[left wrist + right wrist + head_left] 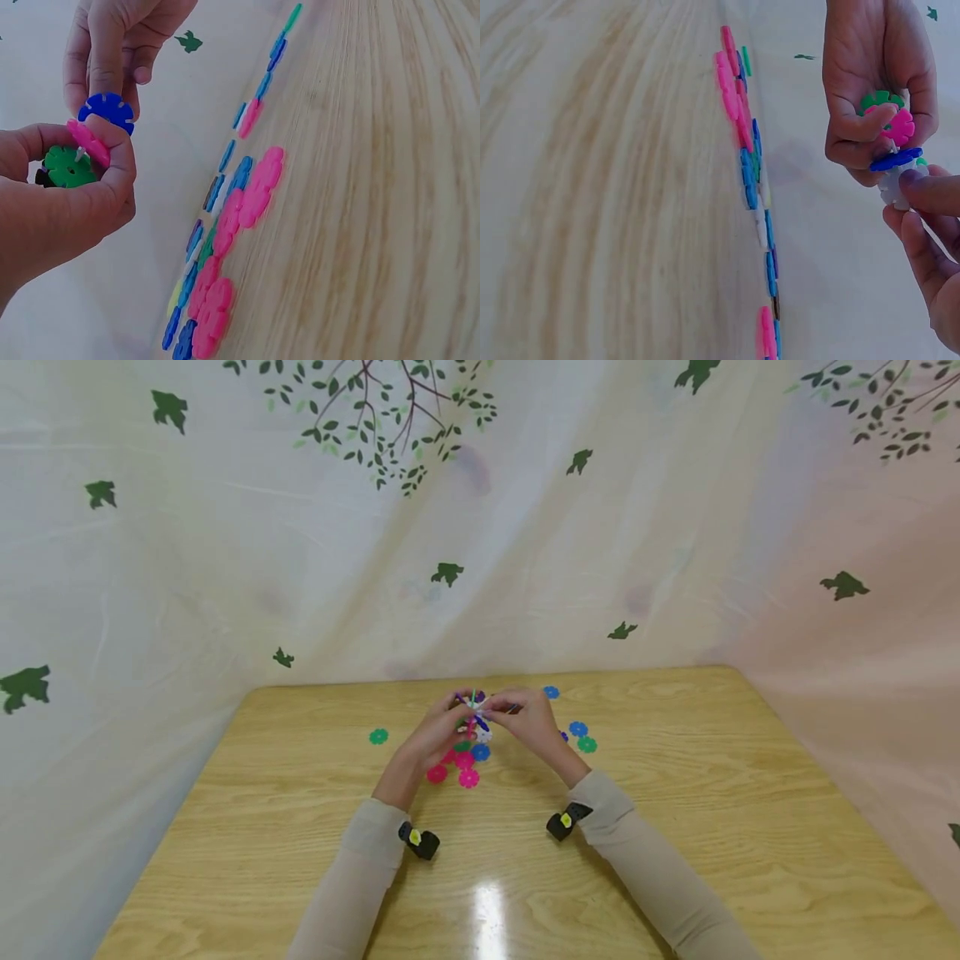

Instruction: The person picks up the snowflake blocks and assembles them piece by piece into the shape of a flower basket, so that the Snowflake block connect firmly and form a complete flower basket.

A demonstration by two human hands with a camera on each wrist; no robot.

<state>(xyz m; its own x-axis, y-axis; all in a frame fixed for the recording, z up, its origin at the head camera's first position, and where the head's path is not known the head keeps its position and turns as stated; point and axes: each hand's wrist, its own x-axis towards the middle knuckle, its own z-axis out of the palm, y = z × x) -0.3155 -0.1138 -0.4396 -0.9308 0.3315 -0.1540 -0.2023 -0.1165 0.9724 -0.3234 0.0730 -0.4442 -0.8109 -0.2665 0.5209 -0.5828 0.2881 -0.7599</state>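
My left hand (433, 737) grips a small cluster of notched, flower-shaped plastic discs above the table. In the left wrist view a green disc (69, 168), a pink disc (91, 144) and a blue disc (107, 111) show in that cluster, joined at angles. Against it, my right hand (534, 722) pinches a white disc (892, 192) between thumb and fingers. The white disc meets the blue one in the right wrist view; whether its slot is engaged cannot be told. Fingers hide part of the cluster.
Loose pink discs (468, 777) and others lie on the wooden table (300, 843) below the hands. A green disc (378, 737) lies to the left, and a blue disc (578, 728) with several more to the right. A leaf-patterned cloth (525, 543) hangs behind the table.
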